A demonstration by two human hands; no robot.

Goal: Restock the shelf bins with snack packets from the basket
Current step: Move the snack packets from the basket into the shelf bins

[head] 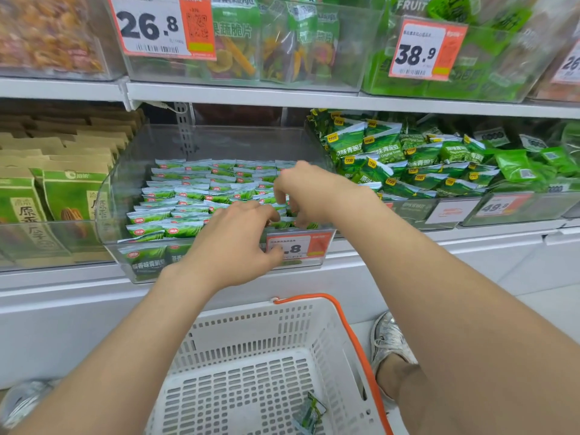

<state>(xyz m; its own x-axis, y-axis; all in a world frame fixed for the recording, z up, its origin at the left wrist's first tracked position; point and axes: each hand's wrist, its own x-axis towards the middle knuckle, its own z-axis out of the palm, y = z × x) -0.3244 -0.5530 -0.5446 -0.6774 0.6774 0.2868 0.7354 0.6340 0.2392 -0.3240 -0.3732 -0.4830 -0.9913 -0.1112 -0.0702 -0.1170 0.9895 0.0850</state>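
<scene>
A clear plastic bin (131,171) on the middle shelf holds several rows of small green-and-white snack packets (188,196). Both my hands reach into its front right corner. My left hand (238,240) lies over the front wall, fingers curled down among the packets, thumb by the orange price tag (298,246). My right hand (301,189) is just behind it, fingers bent down onto packets; whether either hand holds a packet is hidden. The white basket (251,324) with an orange handle stands on the floor below, with one green packet (309,412) left in it.
To the right is a bin heaped with darker green pea packets (392,152). Left stands a bin of brown-and-green paper bags (62,189). The upper shelf carries bins with price tags (150,26). A shoe (387,340) is beside the basket on the right.
</scene>
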